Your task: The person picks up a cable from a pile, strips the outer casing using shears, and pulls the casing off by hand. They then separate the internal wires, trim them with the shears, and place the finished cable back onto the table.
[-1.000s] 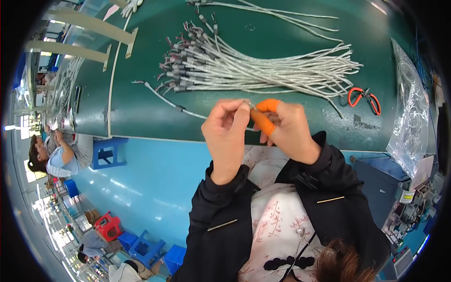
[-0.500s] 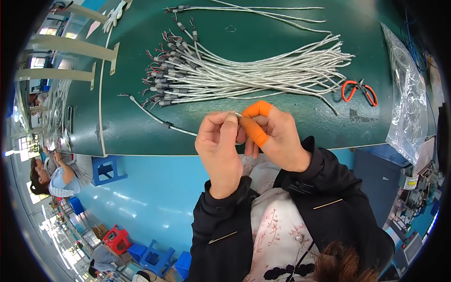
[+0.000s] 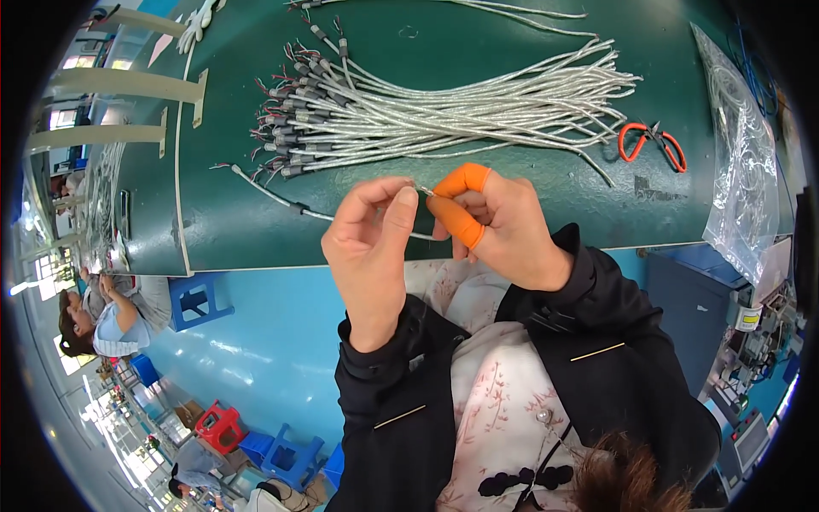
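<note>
While both hands meet over the near edge of a green workbench point(image 3: 512, 34), they pinch the end of one silver cable between them.

Head view, looking down: the left hand point(image 3: 371, 235) has thumb and forefinger closed narrowly on the cable tip, and the right hand point(image 3: 495, 222), with orange rubber finger cots point(image 3: 461, 181) on two fingers, probably for grip, closes on the same tip from the other side. That single silver cable point(image 3: 281, 198) trails left across the bench to its dark sleeved end, so only the worked end is lifted. Just beyond the hands lies a fanned bundle of like cables point(image 3: 444, 107), connector ends gathered left. Orange-handled scissors point(image 3: 653, 143) rest to the right, near a clear plastic bag point(image 3: 738, 171). Another person sits at far left.
</note>
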Motion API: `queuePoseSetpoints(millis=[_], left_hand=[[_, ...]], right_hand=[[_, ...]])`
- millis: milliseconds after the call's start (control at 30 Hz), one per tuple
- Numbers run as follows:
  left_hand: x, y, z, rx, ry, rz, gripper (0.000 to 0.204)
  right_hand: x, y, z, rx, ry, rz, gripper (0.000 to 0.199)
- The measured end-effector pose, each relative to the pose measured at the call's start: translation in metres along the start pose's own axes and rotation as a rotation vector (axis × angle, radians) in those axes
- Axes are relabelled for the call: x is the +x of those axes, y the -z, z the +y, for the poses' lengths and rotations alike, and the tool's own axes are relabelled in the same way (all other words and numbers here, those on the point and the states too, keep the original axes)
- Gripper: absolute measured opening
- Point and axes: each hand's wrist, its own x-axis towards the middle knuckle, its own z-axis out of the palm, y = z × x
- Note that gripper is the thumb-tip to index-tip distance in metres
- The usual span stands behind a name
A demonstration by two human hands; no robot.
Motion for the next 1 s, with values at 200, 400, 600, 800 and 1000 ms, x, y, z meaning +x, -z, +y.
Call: queuePoseSetpoints(millis=[200, 400, 600, 800, 1000], left_hand=[[-0.001, 0.005, 0.003, -0.013, 0.031, -0.046, 0.010], [-0.002, 0.006, 0.004, -0.023, 0.074, -0.047, 0.010], [-0.004, -0.001, -0.007, -0.302, 0.161, 0.005, 0.011], [-0.005, 0.000, -0.009, -0.383, 0.158, 0.027, 0.014], [-0.006, -0.002, 0.004, -0.151, 0.141, -0.072, 0.015]], right_hand=[[-0.001, -0.002, 0.011, -0.202, 0.176, 0.065, 0.009], [-0.001, -0.003, 0.013, -0.291, 0.319, 0.120, 0.012], [-0.004, -0.004, 0.011, -0.297, 0.283, 0.142, 0.009], [-0.002, 0.000, -0.002, 0.081, 0.023, 0.138, 0.009], [-0.006, 0.000, 0.001, 0.011, 0.017, 0.045, 0.009]])
